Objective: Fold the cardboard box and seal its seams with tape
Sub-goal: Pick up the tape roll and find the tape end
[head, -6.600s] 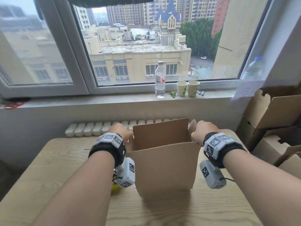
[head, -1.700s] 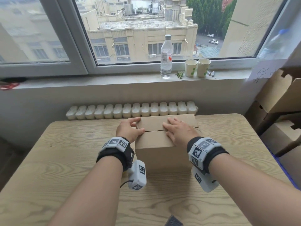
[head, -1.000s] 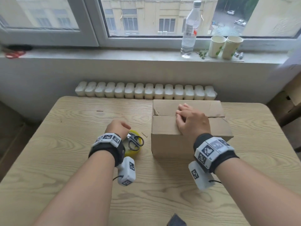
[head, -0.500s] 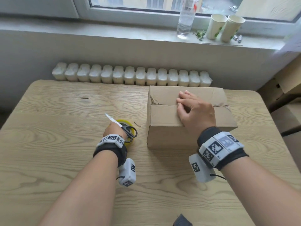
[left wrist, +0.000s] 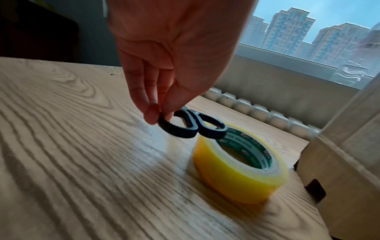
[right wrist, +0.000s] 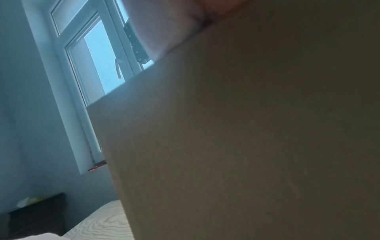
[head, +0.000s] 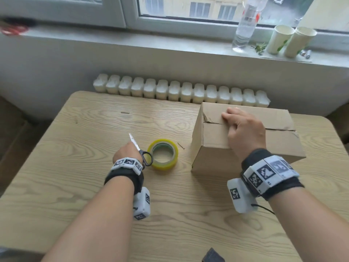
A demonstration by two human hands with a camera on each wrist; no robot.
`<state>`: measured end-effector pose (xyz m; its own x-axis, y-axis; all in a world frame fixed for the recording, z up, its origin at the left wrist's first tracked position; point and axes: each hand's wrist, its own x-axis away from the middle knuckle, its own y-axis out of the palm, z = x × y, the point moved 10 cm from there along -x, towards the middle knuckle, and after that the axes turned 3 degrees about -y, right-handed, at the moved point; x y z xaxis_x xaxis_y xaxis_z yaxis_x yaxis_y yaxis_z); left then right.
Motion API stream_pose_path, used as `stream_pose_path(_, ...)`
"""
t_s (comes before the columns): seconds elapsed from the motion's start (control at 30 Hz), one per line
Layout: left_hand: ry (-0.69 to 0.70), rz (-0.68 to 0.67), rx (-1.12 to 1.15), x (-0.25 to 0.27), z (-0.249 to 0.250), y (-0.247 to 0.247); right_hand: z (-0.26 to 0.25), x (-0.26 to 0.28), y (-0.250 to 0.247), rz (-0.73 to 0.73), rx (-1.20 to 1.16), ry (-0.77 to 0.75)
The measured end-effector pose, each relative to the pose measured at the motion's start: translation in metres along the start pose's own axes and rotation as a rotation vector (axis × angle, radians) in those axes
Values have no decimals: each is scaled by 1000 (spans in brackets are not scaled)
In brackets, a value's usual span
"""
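The brown cardboard box (head: 268, 140) stands on the wooden table (head: 79, 167) with its top flaps folded shut. My right hand (head: 243, 129) lies flat on the flaps over the centre seam, pressing them down. In the right wrist view the box wall (right wrist: 246, 146) fills most of the picture. Left of the box lies a yellow tape roll (head: 163, 154) (left wrist: 236, 164). My left hand (head: 126, 152) (left wrist: 156, 113) pinches the black handle of a pair of scissors (head: 144, 157) (left wrist: 191, 125), held just left of the roll with the blades pointing away.
A white radiator (head: 181, 91) runs behind the table. On the windowsill stand a water bottle (head: 245, 25) and two paper cups (head: 290, 41). A dark object (head: 212, 255) shows at the table's near edge.
Both hands pressed the flaps down earlier. My left hand then left the box, went to the scissors lying on the tape roll and lifted them off to the left. My right hand stayed on the box.
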<state>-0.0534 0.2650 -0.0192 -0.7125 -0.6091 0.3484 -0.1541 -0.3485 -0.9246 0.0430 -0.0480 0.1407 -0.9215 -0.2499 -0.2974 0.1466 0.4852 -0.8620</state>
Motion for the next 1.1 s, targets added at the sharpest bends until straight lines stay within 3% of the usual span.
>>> stream_pose_path(0.17,14,-63,-168,4,-18,24,0,1,0,43,-12,19)
stream_pose_path(0.53,42,-111,-165,-6,0,31,-1,1,-1,63,-17,21)
stream_pose_path(0.77,366,-202,46,8,66,38,0,1,1,62,-38,26)
stream_pose_path(0.97,379,-377,-283,13,74,80,0,2,1,60,-49,33)
stream_pose_path(1.1,350,-255,-212,18,87,59,1,2,3,38,-35,39)
